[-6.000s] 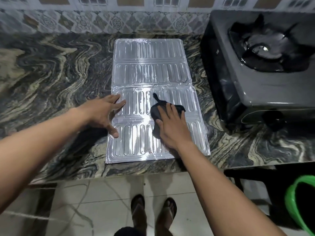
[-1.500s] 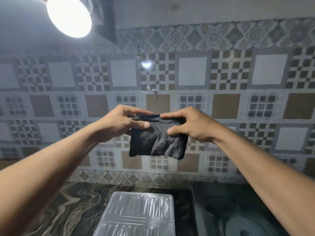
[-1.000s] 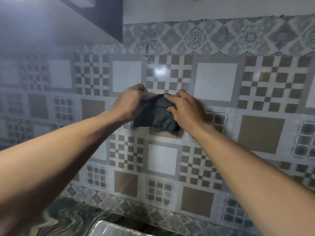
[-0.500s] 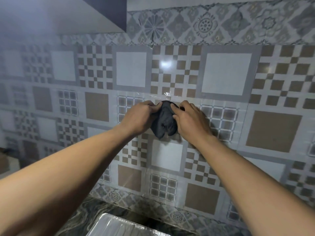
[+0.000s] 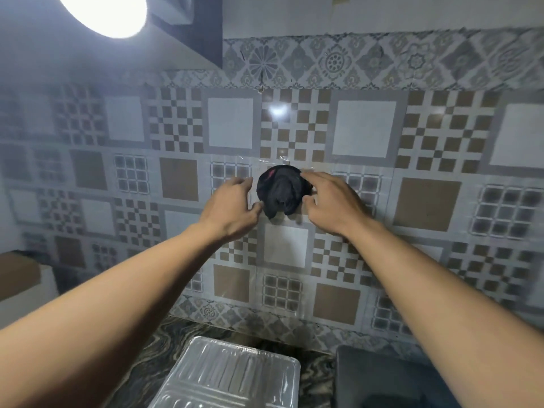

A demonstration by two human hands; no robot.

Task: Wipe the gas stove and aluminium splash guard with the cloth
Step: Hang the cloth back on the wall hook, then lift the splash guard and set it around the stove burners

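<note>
The black cloth [image 5: 281, 191] hangs bunched up against the patterned tile wall at chest height, staying there on its own. My left hand [image 5: 232, 206] hovers just left of it, fingers apart and holding nothing. To the cloth's right, my right hand [image 5: 334, 201] has spread fingers whose tips brush the cloth's upper right edge. The ribbed aluminium splash guard [image 5: 225, 375] lies flat on the marbled countertop at the bottom of the view. A corner of the dark gas stove [image 5: 382, 378] shows at the bottom right.
A bright round lamp [image 5: 103, 10] glares at the top left beneath a dark hood or shelf [image 5: 203, 33]. A brown and white box [image 5: 20, 278] stands at the left edge. The marbled countertop [image 5: 159, 348] runs along the wall's foot.
Six seconds ago my right hand wiped the splash guard with the cloth. Both hands then lifted the cloth to the wall, bunched it there and have now opened away from it.
</note>
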